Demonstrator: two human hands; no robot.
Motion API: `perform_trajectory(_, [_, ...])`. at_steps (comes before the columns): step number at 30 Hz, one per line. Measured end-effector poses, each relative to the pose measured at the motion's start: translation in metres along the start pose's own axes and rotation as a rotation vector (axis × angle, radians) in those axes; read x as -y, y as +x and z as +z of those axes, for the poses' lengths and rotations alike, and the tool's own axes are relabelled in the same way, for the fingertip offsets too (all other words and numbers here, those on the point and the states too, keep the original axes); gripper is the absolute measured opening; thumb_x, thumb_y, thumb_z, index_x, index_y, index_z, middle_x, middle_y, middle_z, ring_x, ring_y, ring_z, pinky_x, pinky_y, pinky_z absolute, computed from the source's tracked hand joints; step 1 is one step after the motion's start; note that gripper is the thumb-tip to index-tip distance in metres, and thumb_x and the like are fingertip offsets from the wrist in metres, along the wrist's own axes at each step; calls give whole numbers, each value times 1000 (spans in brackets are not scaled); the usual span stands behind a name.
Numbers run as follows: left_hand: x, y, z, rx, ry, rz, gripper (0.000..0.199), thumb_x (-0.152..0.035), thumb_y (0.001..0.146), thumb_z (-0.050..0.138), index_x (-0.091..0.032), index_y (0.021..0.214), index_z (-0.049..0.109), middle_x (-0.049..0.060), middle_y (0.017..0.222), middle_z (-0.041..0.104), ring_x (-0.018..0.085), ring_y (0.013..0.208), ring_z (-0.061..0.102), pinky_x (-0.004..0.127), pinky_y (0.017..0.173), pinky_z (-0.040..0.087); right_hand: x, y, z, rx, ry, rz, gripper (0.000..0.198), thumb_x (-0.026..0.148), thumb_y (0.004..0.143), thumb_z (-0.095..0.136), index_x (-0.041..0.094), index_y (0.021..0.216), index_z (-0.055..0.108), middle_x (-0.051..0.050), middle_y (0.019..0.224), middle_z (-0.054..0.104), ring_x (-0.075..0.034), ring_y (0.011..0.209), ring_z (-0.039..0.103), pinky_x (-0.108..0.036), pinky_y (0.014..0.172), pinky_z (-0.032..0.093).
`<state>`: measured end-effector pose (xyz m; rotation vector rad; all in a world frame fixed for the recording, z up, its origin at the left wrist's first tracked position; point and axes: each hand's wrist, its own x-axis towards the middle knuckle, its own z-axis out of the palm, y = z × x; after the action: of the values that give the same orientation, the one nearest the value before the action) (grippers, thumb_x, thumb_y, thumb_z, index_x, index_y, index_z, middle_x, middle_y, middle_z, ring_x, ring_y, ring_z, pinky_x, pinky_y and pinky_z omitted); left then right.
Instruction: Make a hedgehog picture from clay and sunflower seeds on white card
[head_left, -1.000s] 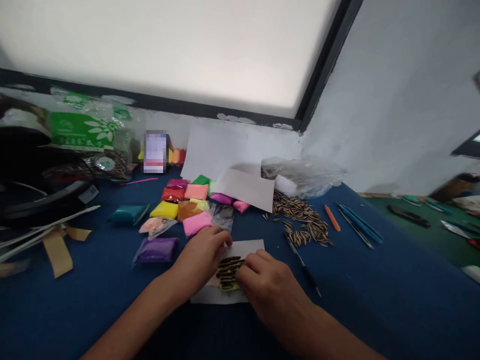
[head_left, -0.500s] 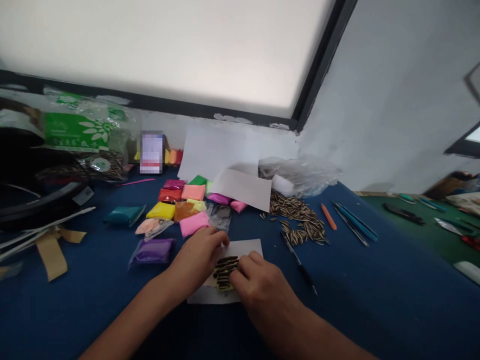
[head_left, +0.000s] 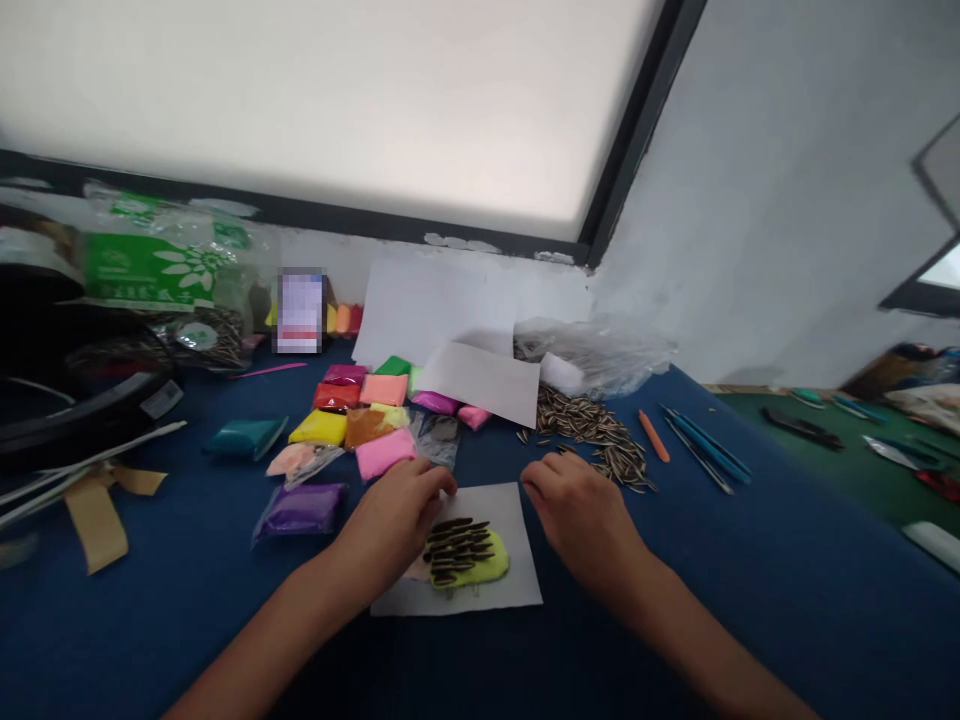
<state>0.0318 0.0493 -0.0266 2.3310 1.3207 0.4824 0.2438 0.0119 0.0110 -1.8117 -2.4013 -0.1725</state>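
Work area seen from the head camera, its parts given in descending size. A blue table [head_left: 135,640] carries all the materials; at its far left stands a clear and green bag [head_left: 161,270] with seeds inside. The left hand [head_left: 405,505] lies across the left side of a small white sheet [head_left: 521,575], its fingers curled inward; whether it presses or grips anything cannot be told. The right hand [head_left: 581,505], just beyond the sheet's upper right corner, has its fingers bent together, with the tips hidden, so it cannot be told whether they pinch a seed. Behind it spreads a heap of loose striped seeds [head_left: 592,425]. To the left of the sheet sits a purple packet [head_left: 300,512], with a pink packet [head_left: 385,453] farther back. On the sheet, partly behind the left hand, lies a flat yellow-green patch [head_left: 491,570]; across it run rows of dark seeds [head_left: 459,545], leaving its right and lower margins bare. The step in hand appears to be setting seeds in rows; the next move would call for a fine pinch, a matching angle and light pressure at the bare right margin.
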Motion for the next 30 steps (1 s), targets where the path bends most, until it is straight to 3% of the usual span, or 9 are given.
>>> perform_trajectory(4, [0,0,0,1,3,5,26,-6,83,46,-20,93,65,6,95,66,23,91,60,35,80,45,-17,8,14,-27,-40,33,28,6,92,46,14,107,69,-12,110,68,-24,98,57,-35,86,45])
perform_trajectory(10, [2,-1,3,-27,21,30,26,-9,85,43,-21,93,65,6,94,65,22,90,60,34,79,46,-23,13,32,2,-35,15,41,11,95,40,8,133,54,-14,141,51,-30,129,44,-44,105,36])
perform_trajectory(15, [2,-1,3,-15,31,26,25,-9,86,43,-21,94,64,6,95,64,23,91,59,34,78,45,-23,16,34,20,21,-15,42,11,95,38,6,132,55,-16,142,50,-30,133,42,-47,109,32])
perform_trajectory(21, [2,-1,2,-3,13,18,26,-7,85,45,-21,95,64,6,96,65,24,93,59,36,81,44,-23,16,17,-31,69,-24,29,14,95,43,13,104,71,-12,121,67,-22,115,58,-37,105,39])
perform_trajectory(26, [1,-1,1,-5,9,16,26,-6,85,44,-20,95,64,7,97,64,24,93,59,36,81,44,-26,19,27,-42,78,-38,38,11,95,40,8,128,58,-17,136,56,-26,126,50,-43,109,35])
perform_trajectory(30, [-1,-1,0,6,14,2,27,-6,85,44,-20,95,65,7,97,65,24,93,59,36,81,44,-29,21,34,10,93,-94,37,7,91,45,9,124,62,-15,132,60,-27,124,53,-43,106,38])
